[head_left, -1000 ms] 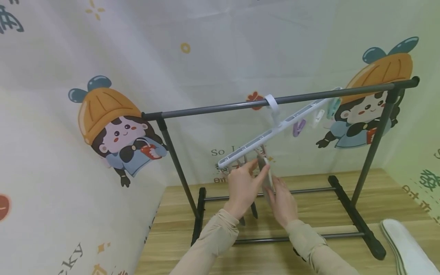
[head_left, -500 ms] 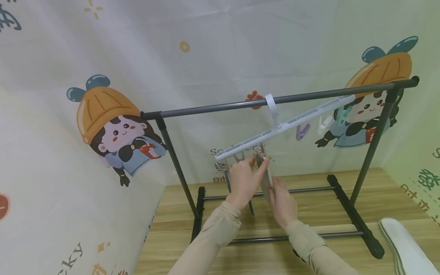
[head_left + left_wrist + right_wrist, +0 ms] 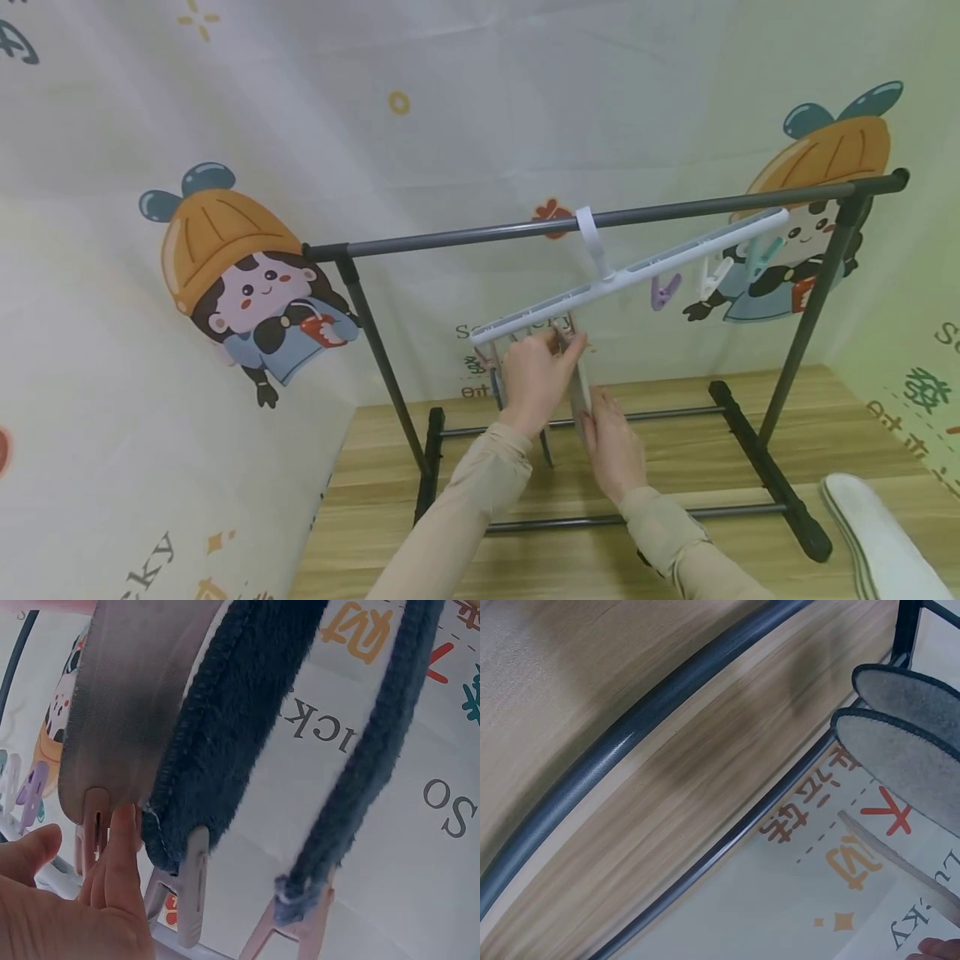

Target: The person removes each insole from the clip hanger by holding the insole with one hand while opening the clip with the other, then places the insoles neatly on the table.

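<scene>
A pale insole hangs upright from the hanger, its top end in a pinkish clothespin. My left hand is at that clothespin, thumb and fingers on either side; in the left wrist view the thumb stands apart from it. Lower down, my right hand holds the insole by its edge; only its fingertips show in the right wrist view. Two dark-blue fuzzy-edged insoles hang beside it from a grey clothespin and a pink clothespin. The light-blue hanger hooks over the rack's bar, tilted down at left.
The black rack stands on a wood-grain surface. Purple, white and teal clothespins hang from the hanger's right half. A white insole lies at lower right. A printed cloth forms the backdrop.
The hanger has swung and tilts less, its right end now nearer and further right. My left thumb has moved up from the insole's side toward the clothespin. The right hand stays on the insole.
</scene>
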`<state>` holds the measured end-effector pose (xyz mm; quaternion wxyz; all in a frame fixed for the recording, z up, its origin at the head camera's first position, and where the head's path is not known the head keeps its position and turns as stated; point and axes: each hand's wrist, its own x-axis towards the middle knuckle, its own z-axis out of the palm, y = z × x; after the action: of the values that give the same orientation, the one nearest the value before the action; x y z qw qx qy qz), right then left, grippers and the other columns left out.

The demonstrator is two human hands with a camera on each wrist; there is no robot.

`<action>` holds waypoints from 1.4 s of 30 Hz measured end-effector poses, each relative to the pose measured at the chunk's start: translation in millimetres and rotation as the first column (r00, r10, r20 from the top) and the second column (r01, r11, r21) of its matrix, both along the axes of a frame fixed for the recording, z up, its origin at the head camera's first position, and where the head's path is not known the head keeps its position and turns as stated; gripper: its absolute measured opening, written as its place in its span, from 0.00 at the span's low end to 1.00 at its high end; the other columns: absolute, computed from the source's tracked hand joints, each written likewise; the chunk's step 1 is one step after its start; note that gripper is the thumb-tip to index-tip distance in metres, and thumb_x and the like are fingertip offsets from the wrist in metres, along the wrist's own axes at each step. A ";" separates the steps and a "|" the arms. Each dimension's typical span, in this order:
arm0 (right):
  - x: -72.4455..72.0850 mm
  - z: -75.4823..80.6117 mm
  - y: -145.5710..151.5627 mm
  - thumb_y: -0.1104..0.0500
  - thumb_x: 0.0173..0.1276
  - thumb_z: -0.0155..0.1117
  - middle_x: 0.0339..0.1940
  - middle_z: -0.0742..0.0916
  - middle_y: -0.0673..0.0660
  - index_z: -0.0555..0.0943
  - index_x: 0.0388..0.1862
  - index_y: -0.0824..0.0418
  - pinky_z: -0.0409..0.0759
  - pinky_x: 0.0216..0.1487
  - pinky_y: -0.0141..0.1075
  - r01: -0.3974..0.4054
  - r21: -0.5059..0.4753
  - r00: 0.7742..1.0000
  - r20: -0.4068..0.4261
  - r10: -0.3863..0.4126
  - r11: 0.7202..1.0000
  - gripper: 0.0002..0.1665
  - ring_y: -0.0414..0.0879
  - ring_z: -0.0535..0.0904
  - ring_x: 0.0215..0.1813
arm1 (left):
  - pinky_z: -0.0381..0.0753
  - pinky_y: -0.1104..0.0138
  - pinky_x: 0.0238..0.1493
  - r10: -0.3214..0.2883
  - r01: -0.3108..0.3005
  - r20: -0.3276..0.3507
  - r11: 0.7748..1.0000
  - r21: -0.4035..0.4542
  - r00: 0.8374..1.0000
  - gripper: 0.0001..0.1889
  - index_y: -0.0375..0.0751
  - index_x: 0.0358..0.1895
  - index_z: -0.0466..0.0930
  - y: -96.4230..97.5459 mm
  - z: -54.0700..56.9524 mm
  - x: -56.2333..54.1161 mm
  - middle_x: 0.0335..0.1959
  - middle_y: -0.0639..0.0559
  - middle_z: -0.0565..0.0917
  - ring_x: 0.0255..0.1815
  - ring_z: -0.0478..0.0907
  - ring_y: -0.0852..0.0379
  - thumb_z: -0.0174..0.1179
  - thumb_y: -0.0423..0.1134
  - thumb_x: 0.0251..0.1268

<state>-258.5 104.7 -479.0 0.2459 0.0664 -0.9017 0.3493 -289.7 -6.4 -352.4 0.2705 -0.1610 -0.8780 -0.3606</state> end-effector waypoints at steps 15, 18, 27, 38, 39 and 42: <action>5.9 -0.9 -3.7 0.62 0.74 0.58 0.62 0.80 0.72 0.73 0.65 0.70 0.76 0.58 0.59 -0.002 0.013 0.997 -0.082 0.003 1.000 0.23 0.67 0.74 0.65 | 0.60 0.76 0.16 0.050 -0.052 -0.053 0.998 -0.040 0.997 0.19 0.45 0.23 0.84 2.4 1.6 -9.5 0.16 0.53 0.83 0.12 0.62 0.66 0.64 0.55 0.64; 6.1 -2.9 -5.0 0.63 0.73 0.59 0.60 0.81 0.72 0.73 0.65 0.71 0.78 0.56 0.59 0.002 0.026 0.993 -0.121 0.001 1.000 0.24 0.68 0.76 0.63 | 0.63 0.76 0.17 0.060 -0.062 -0.056 0.997 -0.043 0.997 0.20 0.44 0.22 0.84 2.8 2.2 -10.5 0.18 0.52 0.86 0.12 0.65 0.65 0.64 0.55 0.64; 8.4 -3.5 -7.6 0.61 0.74 0.58 0.61 0.81 0.72 0.72 0.66 0.70 0.79 0.56 0.58 -0.004 0.041 0.994 -0.110 0.009 0.999 0.25 0.66 0.77 0.63 | 0.58 0.76 0.16 0.067 -0.070 -0.046 0.995 -0.065 0.997 0.22 0.44 0.21 0.81 4.3 2.1 -12.7 0.13 0.54 0.80 0.11 0.62 0.65 0.60 0.55 0.68; 9.5 -5.7 -11.1 0.62 0.75 0.57 0.61 0.81 0.70 0.73 0.66 0.69 0.75 0.62 0.57 -0.017 0.022 0.991 -0.135 0.020 1.000 0.23 0.65 0.76 0.65 | 0.63 0.75 0.18 0.052 -0.058 -0.080 0.995 -0.076 0.995 0.21 0.46 0.17 0.78 3.9 0.7 -13.7 0.16 0.52 0.84 0.12 0.69 0.63 0.56 0.50 0.69; 9.5 -6.2 -11.3 0.62 0.75 0.57 0.61 0.81 0.70 0.73 0.66 0.69 0.75 0.62 0.57 -0.015 0.020 0.991 -0.133 0.018 1.000 0.23 0.65 0.76 0.65 | 0.63 0.74 0.18 0.052 -0.058 -0.085 0.995 -0.078 0.995 0.21 0.46 0.17 0.78 3.9 0.7 -13.8 0.15 0.52 0.83 0.12 0.69 0.63 0.56 0.50 0.69; 9.4 -7.0 -11.8 0.61 0.76 0.56 0.62 0.80 0.70 0.72 0.66 0.69 0.75 0.62 0.57 -0.012 0.014 0.991 -0.130 0.013 1.000 0.23 0.65 0.76 0.65 | 0.63 0.73 0.18 0.054 -0.062 -0.097 0.995 -0.083 0.994 0.21 0.46 0.16 0.77 3.7 1.0 -13.9 0.13 0.53 0.81 0.12 0.68 0.62 0.56 0.50 0.69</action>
<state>-249.1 92.9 -486.0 0.3018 0.0964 -0.8856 0.3396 -303.5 -2.6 -351.4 0.3149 -0.1636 -0.8833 -0.3063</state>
